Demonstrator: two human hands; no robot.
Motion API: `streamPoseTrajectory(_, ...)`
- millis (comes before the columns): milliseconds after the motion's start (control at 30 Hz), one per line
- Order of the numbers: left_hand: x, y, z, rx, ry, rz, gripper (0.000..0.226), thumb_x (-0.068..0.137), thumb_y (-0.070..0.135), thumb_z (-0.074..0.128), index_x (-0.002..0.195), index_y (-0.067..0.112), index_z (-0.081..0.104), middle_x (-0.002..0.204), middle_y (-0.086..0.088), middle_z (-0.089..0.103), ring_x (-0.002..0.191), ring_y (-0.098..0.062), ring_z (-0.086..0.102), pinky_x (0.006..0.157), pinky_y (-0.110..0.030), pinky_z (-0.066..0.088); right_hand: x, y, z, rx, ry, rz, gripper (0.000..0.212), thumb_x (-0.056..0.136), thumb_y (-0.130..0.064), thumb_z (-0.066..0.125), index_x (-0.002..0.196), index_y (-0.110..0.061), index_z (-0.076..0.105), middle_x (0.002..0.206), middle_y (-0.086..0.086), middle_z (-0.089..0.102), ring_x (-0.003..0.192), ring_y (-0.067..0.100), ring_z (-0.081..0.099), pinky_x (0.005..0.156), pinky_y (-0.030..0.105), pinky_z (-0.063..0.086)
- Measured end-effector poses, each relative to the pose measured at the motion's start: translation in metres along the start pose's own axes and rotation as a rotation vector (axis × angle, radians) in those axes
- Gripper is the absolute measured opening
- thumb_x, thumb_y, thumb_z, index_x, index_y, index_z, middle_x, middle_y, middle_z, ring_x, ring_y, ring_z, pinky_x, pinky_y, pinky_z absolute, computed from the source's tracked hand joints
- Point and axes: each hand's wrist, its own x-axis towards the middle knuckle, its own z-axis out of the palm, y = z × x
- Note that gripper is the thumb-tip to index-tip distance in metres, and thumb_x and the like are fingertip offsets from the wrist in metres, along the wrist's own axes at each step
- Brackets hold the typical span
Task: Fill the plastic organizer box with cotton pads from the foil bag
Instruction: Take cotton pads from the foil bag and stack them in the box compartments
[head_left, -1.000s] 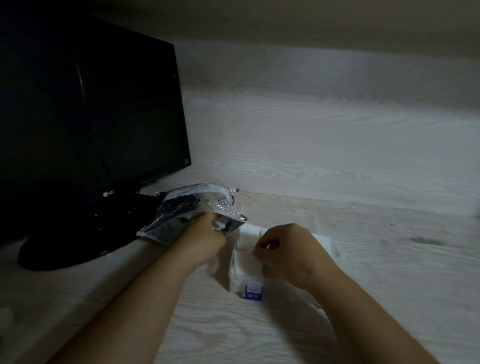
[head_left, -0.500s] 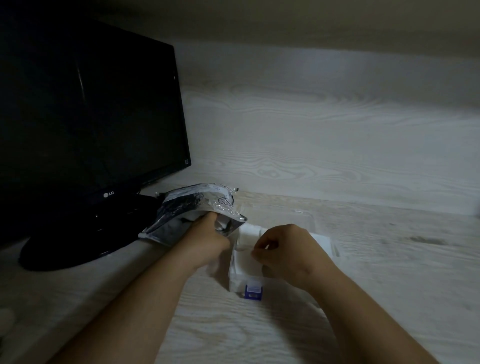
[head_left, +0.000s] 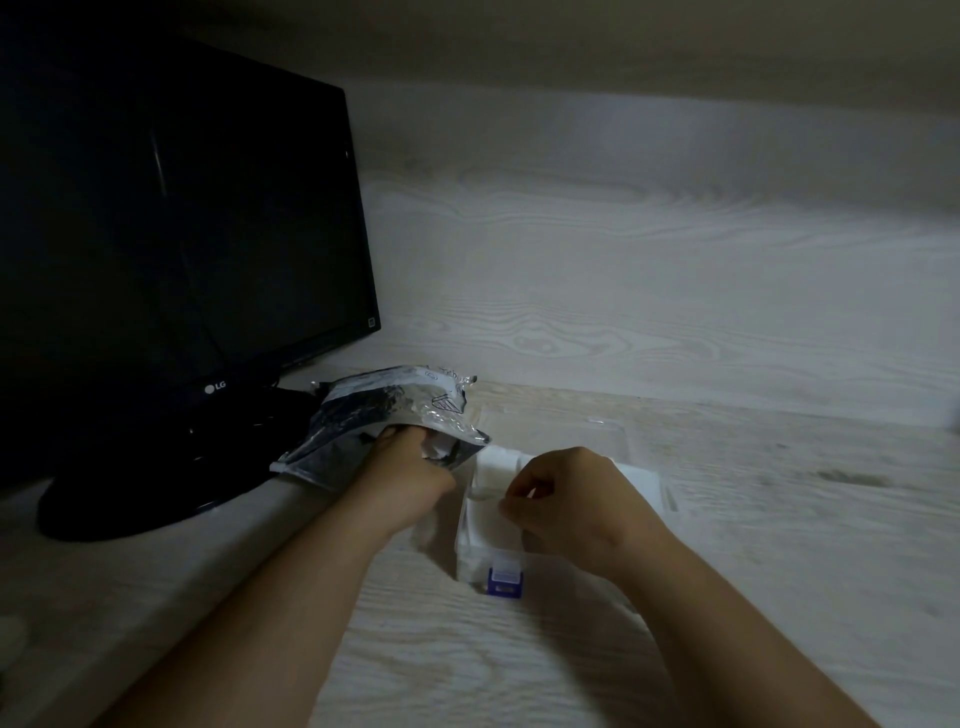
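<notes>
A crinkled foil bag (head_left: 384, 421) lies on the desk in front of the monitor's base, its mouth facing right. My left hand (head_left: 410, 475) reaches into that mouth, and its fingers are hidden inside among white pads. Just to the right stands the clear plastic organizer box (head_left: 667, 499) with a blue latch (head_left: 505, 582) at its near edge and white cotton pads (head_left: 488, 512) in it. My right hand (head_left: 576, 506) hovers over the box with fingers curled and thumb and forefinger pinching a pad at the top of the stack.
A black LG monitor (head_left: 171, 223) on a round stand (head_left: 135, 493) fills the left side, right behind the bag. The box's clear lid (head_left: 550, 421) lies open behind the box. A pale wood-grain desk (head_left: 779, 545) and back wall surround the spot.
Almost nothing has moved. My left hand has gone slightly deeper into the bag's mouth; my right hand stays over the box.
</notes>
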Motion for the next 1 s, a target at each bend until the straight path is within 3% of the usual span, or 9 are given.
streamPoseTrajectory(133, 0.0007, 0.0005, 0.0006, -0.005, 0.01, 0.013, 0.048, 0.066, 0.017, 0.066, 0.114, 0.024, 0.061, 0.118, -0.004, 0.061, 0.108, -0.024, 0.058, 0.088, -0.032, 0.048, -0.0009, 0.0004, -0.0003, -0.001, 0.001, -0.004, 0.007, 0.084, -0.027, 0.068, 0.085, -0.024, 0.074, 0.085, -0.003, 0.071, 0.077, 0.014, 0.07, 0.078, 0.037, 0.059)
streamPoseTrajectory(300, 0.0007, 0.0003, 0.0011, -0.007, -0.039, 0.001, 0.063, 0.063, 0.024, 0.071, 0.124, 0.021, 0.056, 0.121, -0.004, 0.058, 0.107, -0.021, 0.058, 0.091, -0.031, 0.048, -0.0009, 0.0, 0.0, 0.014, -0.005, 0.007, 0.007, 0.084, -0.027, 0.068, 0.085, -0.023, 0.074, 0.08, -0.002, 0.072, 0.074, 0.013, 0.071, 0.077, 0.038, 0.059)
streamPoseTrajectory(400, 0.001, -0.0011, 0.0015, 0.067, -0.025, 0.003, 0.079, 0.057, 0.033, 0.068, 0.133, 0.022, 0.05, 0.134, -0.006, 0.046, 0.116, -0.025, 0.053, 0.1, -0.038, 0.047, -0.0017, 0.0001, -0.0002, 0.019, -0.005, 0.004, 0.007, 0.085, -0.026, 0.068, 0.085, -0.022, 0.074, 0.077, 0.0, 0.073, 0.068, 0.011, 0.071, 0.076, 0.038, 0.06)
streamPoseTrajectory(500, 0.0003, 0.0, 0.001, 0.051, 0.02, -0.015, 0.076, 0.06, 0.03, 0.07, 0.133, 0.02, 0.05, 0.135, -0.009, 0.041, 0.117, -0.027, 0.052, 0.101, -0.039, 0.045, -0.0015, 0.0007, 0.0, 0.02, -0.002, 0.001, 0.007, 0.084, -0.025, 0.067, 0.083, -0.022, 0.073, 0.073, 0.0, 0.073, 0.065, 0.01, 0.071, 0.075, 0.038, 0.06)
streamPoseTrajectory(633, 0.0012, 0.0004, 0.0005, 0.017, -0.008, 0.015, 0.063, 0.062, 0.026, 0.069, 0.124, 0.018, 0.059, 0.123, -0.004, 0.059, 0.107, -0.021, 0.059, 0.095, -0.035, 0.049, -0.0012, 0.0012, -0.0001, 0.002, 0.0, -0.005, 0.008, 0.084, -0.028, 0.067, 0.083, -0.024, 0.074, 0.073, -0.002, 0.073, 0.067, 0.008, 0.07, 0.075, 0.036, 0.059)
streamPoseTrajectory(733, 0.0006, 0.0016, 0.001, 0.0, -0.013, 0.017, 0.058, 0.067, 0.023, 0.072, 0.123, 0.017, 0.06, 0.121, -0.004, 0.061, 0.106, -0.021, 0.059, 0.094, -0.034, 0.049, -0.0017, 0.0001, -0.0006, -0.003, -0.003, -0.008, 0.007, 0.084, -0.028, 0.067, 0.083, -0.024, 0.073, 0.072, -0.003, 0.073, 0.065, 0.008, 0.07, 0.074, 0.034, 0.059)
streamPoseTrajectory(867, 0.0011, 0.0008, 0.0006, -0.033, 0.013, -0.002, 0.071, 0.061, 0.032, 0.072, 0.128, 0.016, 0.057, 0.126, -0.004, 0.058, 0.112, -0.022, 0.057, 0.098, -0.039, 0.048, -0.002, 0.0002, -0.0004, 0.002, -0.002, -0.005, 0.007, 0.084, -0.027, 0.068, 0.082, -0.024, 0.073, 0.073, -0.002, 0.072, 0.068, 0.01, 0.07, 0.076, 0.036, 0.059)
streamPoseTrajectory(1000, 0.0026, -0.0022, 0.0003, -0.057, -0.009, 0.002, 0.059, 0.072, 0.016, 0.072, 0.129, 0.018, 0.058, 0.126, -0.003, 0.061, 0.113, -0.021, 0.057, 0.099, -0.036, 0.047, -0.0023, -0.0005, -0.0009, -0.011, -0.004, -0.008, 0.008, 0.085, -0.029, 0.067, 0.085, -0.024, 0.074, 0.077, -0.003, 0.072, 0.071, 0.01, 0.07, 0.076, 0.035, 0.059)
